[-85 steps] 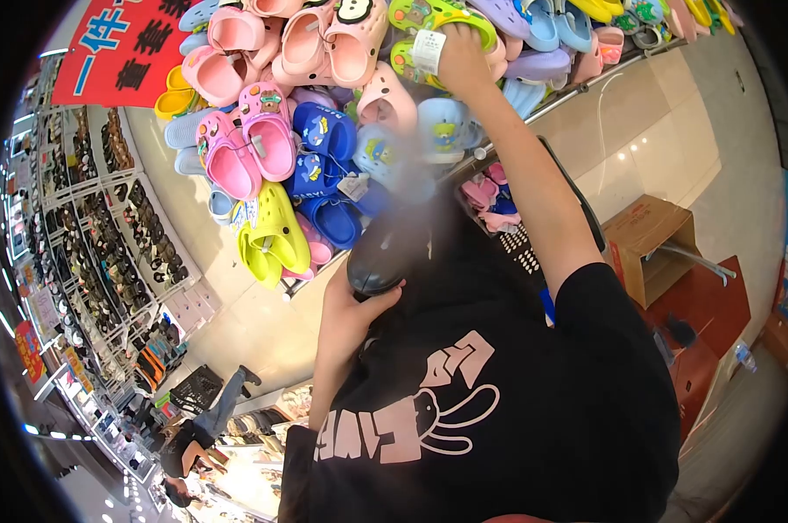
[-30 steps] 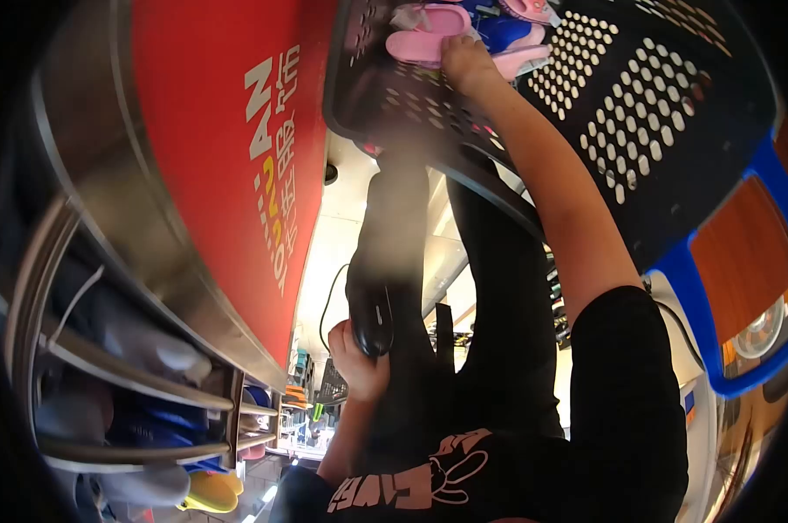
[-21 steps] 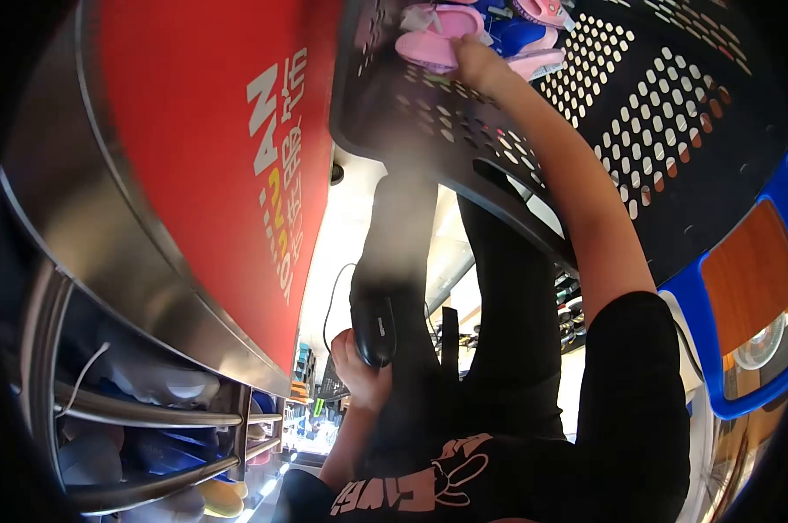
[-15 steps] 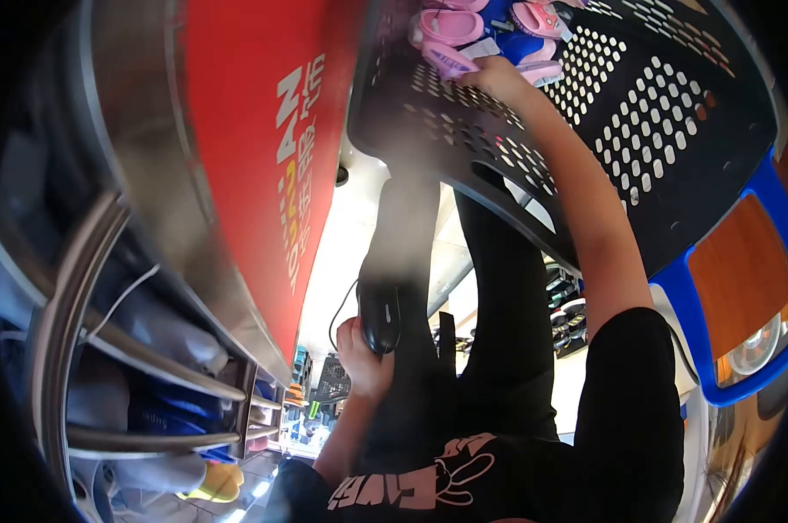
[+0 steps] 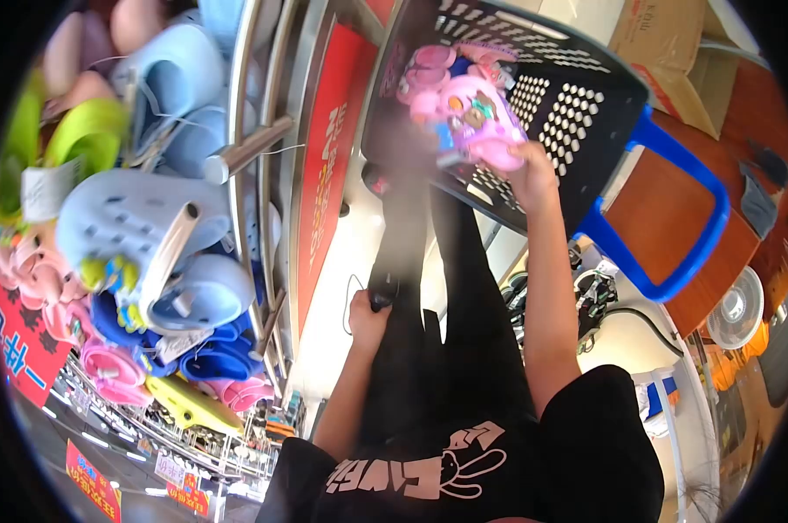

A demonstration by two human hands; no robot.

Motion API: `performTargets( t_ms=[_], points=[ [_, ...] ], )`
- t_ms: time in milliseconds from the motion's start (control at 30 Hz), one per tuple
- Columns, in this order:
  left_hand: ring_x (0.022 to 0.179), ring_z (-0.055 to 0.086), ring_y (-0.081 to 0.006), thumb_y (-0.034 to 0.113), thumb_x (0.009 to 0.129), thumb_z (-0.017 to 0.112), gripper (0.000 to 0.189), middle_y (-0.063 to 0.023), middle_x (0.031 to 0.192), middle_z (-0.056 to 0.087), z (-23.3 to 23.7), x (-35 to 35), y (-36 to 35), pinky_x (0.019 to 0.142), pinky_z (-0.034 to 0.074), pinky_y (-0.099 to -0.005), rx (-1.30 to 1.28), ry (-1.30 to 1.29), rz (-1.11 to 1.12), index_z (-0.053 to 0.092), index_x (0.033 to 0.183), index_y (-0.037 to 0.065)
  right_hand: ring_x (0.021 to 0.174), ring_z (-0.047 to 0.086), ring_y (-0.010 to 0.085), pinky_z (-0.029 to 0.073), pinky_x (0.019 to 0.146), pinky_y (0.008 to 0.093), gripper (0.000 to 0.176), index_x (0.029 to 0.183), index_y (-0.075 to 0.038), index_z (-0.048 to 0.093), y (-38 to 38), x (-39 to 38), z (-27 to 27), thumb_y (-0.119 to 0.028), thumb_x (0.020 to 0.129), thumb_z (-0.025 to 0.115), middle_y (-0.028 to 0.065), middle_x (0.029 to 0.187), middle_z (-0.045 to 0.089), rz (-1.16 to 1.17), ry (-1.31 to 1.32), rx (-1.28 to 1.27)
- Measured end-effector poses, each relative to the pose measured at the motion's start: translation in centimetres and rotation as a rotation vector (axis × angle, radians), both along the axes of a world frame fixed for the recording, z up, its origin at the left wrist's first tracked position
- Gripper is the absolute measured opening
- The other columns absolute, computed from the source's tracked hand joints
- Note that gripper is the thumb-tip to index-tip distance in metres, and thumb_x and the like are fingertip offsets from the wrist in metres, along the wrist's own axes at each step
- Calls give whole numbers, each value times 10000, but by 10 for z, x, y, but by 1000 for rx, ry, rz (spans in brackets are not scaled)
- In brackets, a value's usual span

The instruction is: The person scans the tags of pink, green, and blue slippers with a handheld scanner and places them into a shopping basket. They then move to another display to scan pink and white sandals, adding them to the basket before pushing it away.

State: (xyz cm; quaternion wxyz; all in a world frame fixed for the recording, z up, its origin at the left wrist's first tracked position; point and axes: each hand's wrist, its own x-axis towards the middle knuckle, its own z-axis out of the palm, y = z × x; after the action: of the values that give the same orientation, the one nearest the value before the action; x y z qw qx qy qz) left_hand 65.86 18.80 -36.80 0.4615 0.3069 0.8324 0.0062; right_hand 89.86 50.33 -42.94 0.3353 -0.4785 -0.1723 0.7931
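Note:
My right hand (image 5: 533, 179) is closed on a pink clog (image 5: 481, 118) decorated with colourful charms, raised over the black basket (image 5: 620, 78). More pink clogs (image 5: 430, 68) lie at the basket's far left end, with some blue among them. My left hand (image 5: 369, 318) hangs low beside my leg, its fingers wrapped round a black handheld scanner (image 5: 382, 292), largely hidden against my dark trousers. A thin cord (image 5: 352, 296) loops beside that hand.
A metal rack (image 5: 250, 152) on the left holds many clogs, including a light-blue clog (image 5: 132, 213). Beside the basket runs a red panel (image 5: 328, 139). The basket's blue handle (image 5: 716, 200) extends over a brown wooden surface (image 5: 673, 205), near a cardboard box (image 5: 673, 61).
My right hand has lifted a pink clog from the pile and drawn it back towards me. My left hand still holds the scanner. The view has shifted, showing more of the rack.

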Motion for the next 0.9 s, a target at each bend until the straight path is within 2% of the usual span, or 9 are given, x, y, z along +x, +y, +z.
performTargets(
  t_ms=[167,267,300,433,700,767,800,833,900],
  points=[
    [871,645,-166,60,786,686,308,-81,970,692,72,-24,77,769,493,-290,158,-651,609,658,1082,-17,665,609,187,445,592,278,448,938,127,666,-27,22,147,-240,683,682,172,839,696,114,211,81],
    [919,661,-204,69,791,628,421,-91,1019,679,136,-25,144,803,508,-331,512,-808,758,591,1200,-24,752,643,174,487,669,270,443,953,107,669,-52,22,232,-226,665,720,136,893,701,162,249,63],
    [1023,640,-235,66,797,604,495,-121,1121,654,108,-40,127,896,502,-372,633,-902,457,534,1278,-30,811,658,165,504,734,270,409,971,86,677,-58,23,255,-181,665,731,120,924,705,207,355,29],
    [1135,580,-313,87,854,550,513,-185,1297,547,250,10,183,971,487,-409,640,-1423,765,452,1343,-30,749,634,129,492,680,266,341,975,71,680,-86,9,327,-169,733,707,87,854,690,255,361,-19],
    [1073,602,-271,191,903,568,418,-159,1181,584,267,57,106,929,514,-386,224,-1557,1045,494,1260,-14,517,558,93,464,514,250,245,1027,27,649,-103,14,411,-147,855,662,33,689,645,669,-217,233],
    [1038,611,-245,233,921,563,391,-136,1136,587,278,62,110,897,527,-374,369,-1306,738,499,1226,-3,627,615,170,502,608,296,260,1044,28,628,-111,12,431,-133,846,678,84,791,656,628,-372,276],
    [1003,620,-219,275,940,559,371,-113,1090,589,281,64,117,865,540,-363,487,-1034,431,505,1192,8,727,620,221,504,668,321,279,1049,19,625,-115,11,436,-134,828,700,105,859,644,538,-738,672],
    [1003,620,-219,275,940,559,371,-113,1090,589,277,70,120,865,540,-363,502,-1035,440,505,1192,8,827,625,273,506,729,345,300,1054,10,621,-119,12,443,-135,811,722,126,927,633,408,-1091,1071],
    [970,628,-179,274,968,518,339,-83,1083,591,269,82,121,836,550,-347,523,-1044,589,501,1195,22,961,573,343,483,815,399,300,1049,-7,624,-126,21,464,-101,784,728,148,1024,591,367,-1061,1137]
  ],
)
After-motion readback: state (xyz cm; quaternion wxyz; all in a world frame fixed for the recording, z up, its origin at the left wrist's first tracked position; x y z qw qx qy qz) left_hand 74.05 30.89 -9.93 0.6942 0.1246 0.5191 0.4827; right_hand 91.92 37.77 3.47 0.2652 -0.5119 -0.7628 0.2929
